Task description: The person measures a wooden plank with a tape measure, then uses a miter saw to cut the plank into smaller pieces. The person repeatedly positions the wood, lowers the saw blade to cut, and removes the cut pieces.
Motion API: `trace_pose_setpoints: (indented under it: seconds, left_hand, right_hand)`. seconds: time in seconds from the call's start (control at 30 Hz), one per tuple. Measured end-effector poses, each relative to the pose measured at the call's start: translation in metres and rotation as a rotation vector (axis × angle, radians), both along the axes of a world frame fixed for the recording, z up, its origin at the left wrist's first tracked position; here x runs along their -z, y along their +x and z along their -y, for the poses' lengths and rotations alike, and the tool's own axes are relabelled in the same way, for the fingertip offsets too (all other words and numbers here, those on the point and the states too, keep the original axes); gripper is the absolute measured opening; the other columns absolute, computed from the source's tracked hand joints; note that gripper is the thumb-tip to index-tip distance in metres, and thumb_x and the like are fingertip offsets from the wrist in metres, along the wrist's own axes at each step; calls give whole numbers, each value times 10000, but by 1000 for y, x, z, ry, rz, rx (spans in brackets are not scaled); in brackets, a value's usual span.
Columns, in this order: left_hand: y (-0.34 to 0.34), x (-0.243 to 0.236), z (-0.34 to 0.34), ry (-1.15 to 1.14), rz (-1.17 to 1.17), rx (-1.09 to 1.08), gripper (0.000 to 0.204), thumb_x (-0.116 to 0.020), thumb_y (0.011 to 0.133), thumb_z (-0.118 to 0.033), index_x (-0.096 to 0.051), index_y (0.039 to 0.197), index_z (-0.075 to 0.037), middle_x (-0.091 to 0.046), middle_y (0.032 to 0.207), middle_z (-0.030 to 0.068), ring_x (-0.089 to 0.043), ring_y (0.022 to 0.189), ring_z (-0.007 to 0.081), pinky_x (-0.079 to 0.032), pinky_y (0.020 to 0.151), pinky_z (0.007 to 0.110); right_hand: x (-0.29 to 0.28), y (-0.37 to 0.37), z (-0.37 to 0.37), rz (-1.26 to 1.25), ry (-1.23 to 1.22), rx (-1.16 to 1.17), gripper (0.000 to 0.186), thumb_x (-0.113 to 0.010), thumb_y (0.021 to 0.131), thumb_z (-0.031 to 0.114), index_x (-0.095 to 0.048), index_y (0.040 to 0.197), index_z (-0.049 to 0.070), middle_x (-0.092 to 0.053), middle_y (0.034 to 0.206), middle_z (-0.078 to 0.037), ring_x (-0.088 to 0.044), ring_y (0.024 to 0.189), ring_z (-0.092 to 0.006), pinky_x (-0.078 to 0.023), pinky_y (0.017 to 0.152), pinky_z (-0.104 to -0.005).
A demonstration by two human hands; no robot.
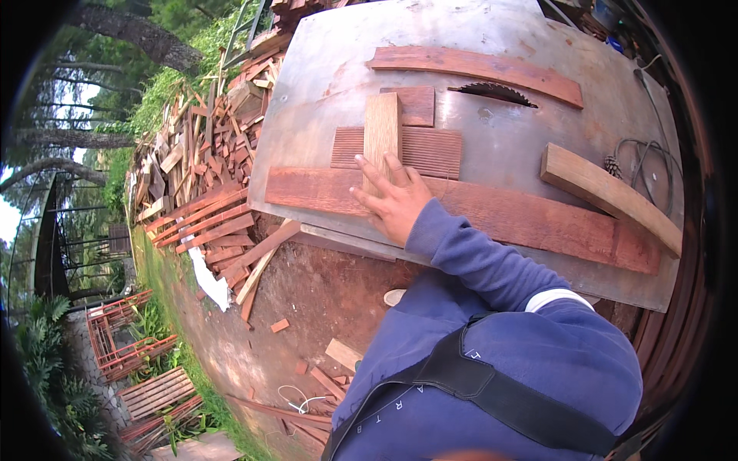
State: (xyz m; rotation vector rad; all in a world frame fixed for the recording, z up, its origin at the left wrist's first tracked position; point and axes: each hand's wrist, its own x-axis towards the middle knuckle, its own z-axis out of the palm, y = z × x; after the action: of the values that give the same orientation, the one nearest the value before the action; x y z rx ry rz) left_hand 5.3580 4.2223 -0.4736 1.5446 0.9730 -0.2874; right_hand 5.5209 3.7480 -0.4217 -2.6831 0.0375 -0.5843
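Note:
My right hand lies palm down with its fingers spread, the fingertips resting on the near end of a pale wooden block. This block lies across a grooved reddish board and partly overlaps a small reddish board piece beyond it. Under the hand runs a long reddish plank along the near side of the metal saw table. The toothed circular saw blade sticks up through its slot, to the right of the block and apart from my hand. My left hand is out of sight.
Past the blade lies another reddish plank. A thick pale beam sits at the right, beside a pine cone and a dark cable. A heap of wood offcuts fills the ground left of the table.

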Motion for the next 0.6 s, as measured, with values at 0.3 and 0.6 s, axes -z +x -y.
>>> trace_pose_setpoints:
  seconds: [0.3, 0.6]
  left_hand:
    - [1, -1, 26, -1, 12, 22, 806, -746, 855, -521, -504, 1400, 21, -638, 1267, 198, -664, 1069, 332, -565, 898, 472]
    - [8, -5, 27, 4, 31, 35, 797, -753, 854, -505, -509, 1392, 30, -643, 1257, 203, -670, 1058, 331, -568, 890, 472]
  right_hand:
    - [4, -1, -22, 213, 90, 41, 277, -678, 758, 110, -745, 1022, 58, -624, 1223, -99, -522, 1104, -306, -516, 828, -384]
    - [3, 4, -28, 263, 99, 88, 261, -673, 772, 105, -747, 1016, 51, -620, 1079, -78, -530, 991, -278, -529, 767, -338]
